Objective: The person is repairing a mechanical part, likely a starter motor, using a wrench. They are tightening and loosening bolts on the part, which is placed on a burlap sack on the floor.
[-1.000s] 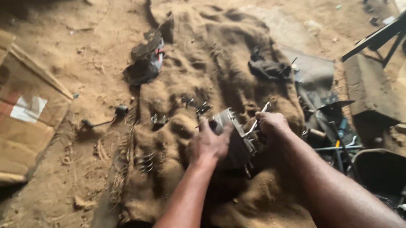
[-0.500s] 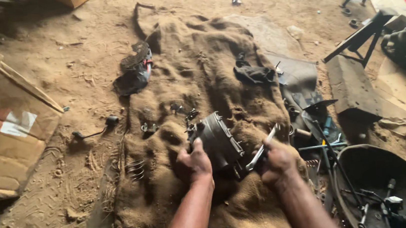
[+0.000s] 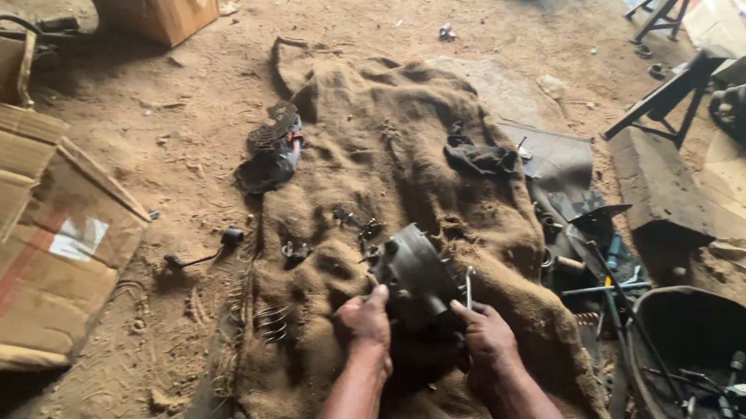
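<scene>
Both forearms reach up from the bottom edge of the view and meet over a brown burlap sack (image 3: 406, 169) spread flat on the dirt floor. The left hand (image 3: 365, 323) is curled, knuckles up, with its thumb and fingers closed on the near left edge of a dark metal engine part (image 3: 414, 270). The right hand (image 3: 489, 343) sits just to the right and slightly nearer the person, wrist bent inward, its fingers wrapped round the lower right side of the same part. A thin silver tool (image 3: 468, 288) stands up from that hand against the part's right edge; whether the fingers pinch it or only lie beside it cannot be told. The engine part rests on the near half of the sack, tilted, with short studs sticking out of its rim.

Taking the sack as the landmark: small bolts and fittings (image 3: 351, 224) lie on it just beyond the engine part, and a dark rag (image 3: 478, 158) lies on its right side further off. A coil spring (image 3: 271, 323) lies at its left edge, near the left hand. A black sandal (image 3: 270, 148) sits at its far left corner. Flattened cardboard boxes (image 3: 20, 237) lie well to its left. A heap of tools and metal scraps (image 3: 594, 251) crowds its right edge, with a dark round pan (image 3: 710, 340) beyond that, near the bottom right.
</scene>
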